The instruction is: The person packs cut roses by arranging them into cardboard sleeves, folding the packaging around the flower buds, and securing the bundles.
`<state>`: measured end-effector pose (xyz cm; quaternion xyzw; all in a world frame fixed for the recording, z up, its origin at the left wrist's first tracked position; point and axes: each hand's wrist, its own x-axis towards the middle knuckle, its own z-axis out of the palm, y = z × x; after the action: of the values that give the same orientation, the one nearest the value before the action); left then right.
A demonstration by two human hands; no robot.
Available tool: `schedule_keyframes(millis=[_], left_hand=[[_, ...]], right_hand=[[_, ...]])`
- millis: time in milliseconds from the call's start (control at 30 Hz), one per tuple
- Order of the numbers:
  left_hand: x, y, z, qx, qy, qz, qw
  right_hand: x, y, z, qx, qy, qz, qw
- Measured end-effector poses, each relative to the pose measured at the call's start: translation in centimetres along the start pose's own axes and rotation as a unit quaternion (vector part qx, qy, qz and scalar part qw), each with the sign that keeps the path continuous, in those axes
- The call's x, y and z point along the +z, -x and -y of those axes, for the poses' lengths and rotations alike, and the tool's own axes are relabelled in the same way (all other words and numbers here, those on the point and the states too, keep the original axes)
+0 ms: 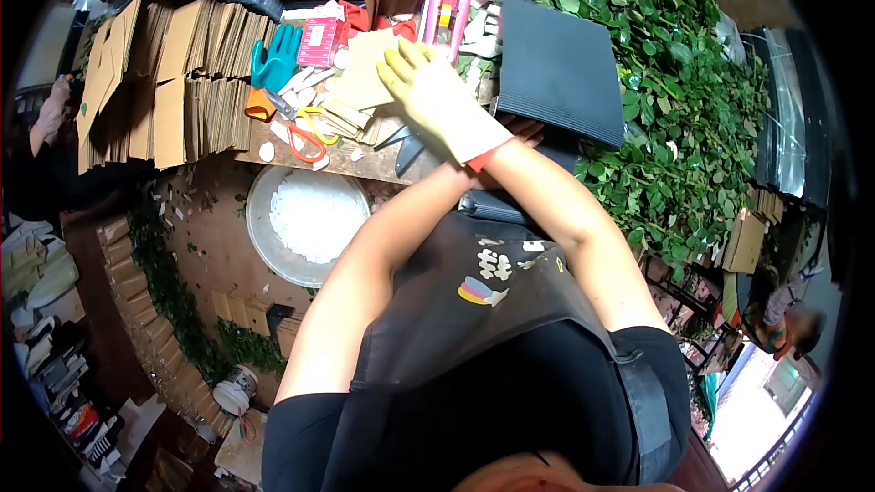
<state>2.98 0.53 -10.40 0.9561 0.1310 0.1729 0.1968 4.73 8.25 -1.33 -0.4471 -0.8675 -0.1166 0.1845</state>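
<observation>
My right hand [433, 100] wears a pale yellow glove with a red cuff. Its fingers are spread, palm down, beside or over flat tan cardboard pieces [365, 71]. My forearms cross. My left hand [527, 131] is bare and mostly hidden behind the right wrist; a few fingers show at the lower edge of a dark ribbed board [561, 64], and their grip is not clear. Left of my wrists, a dark pointed piece [407, 150] lies on the wooden table edge [360, 164]. Orange-handled scissors [305, 144] lie near the cardboard.
Cardboard stacks [205, 114], a teal glove [276, 56] and a pink tape dispenser [447, 18] are on the table. Green leaves [665, 128] heap at the right. Below stands a tub of white pieces [260, 219]. Other people are at far left [53, 114] and far right [802, 328].
</observation>
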Motion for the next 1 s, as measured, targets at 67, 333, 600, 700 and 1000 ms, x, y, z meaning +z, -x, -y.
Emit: schedule_keyframes(millis=[67,333,600,700,1000], left_hand=[[-0.3,0.3,-0.4,-0.006,0.004,-0.048,0.999],[-1.3,-0.1,0.1,-0.007,0.067,-0.026,0.997],[-2.1,0.0,-0.2,-0.060,0.082,0.064,0.993],[-4.1,0.8,0.2,-0.035,0.050,0.111,0.992],[-8.0,1.6,-0.9,0.031,0.050,-0.056,0.997]], right_hand=[[-4.5,-0.3,-0.9,-0.007,-0.051,-0.032,0.998],[-22.5,10.2,-4.7,0.170,-0.243,0.321,0.899],[-11.9,19.4,-6.7,0.516,-0.578,0.306,0.553],[-10.0,19.8,-7.0,0.524,-0.525,0.335,0.581],[-12.9,17.4,-5.5,0.503,-0.364,0.354,0.699]])
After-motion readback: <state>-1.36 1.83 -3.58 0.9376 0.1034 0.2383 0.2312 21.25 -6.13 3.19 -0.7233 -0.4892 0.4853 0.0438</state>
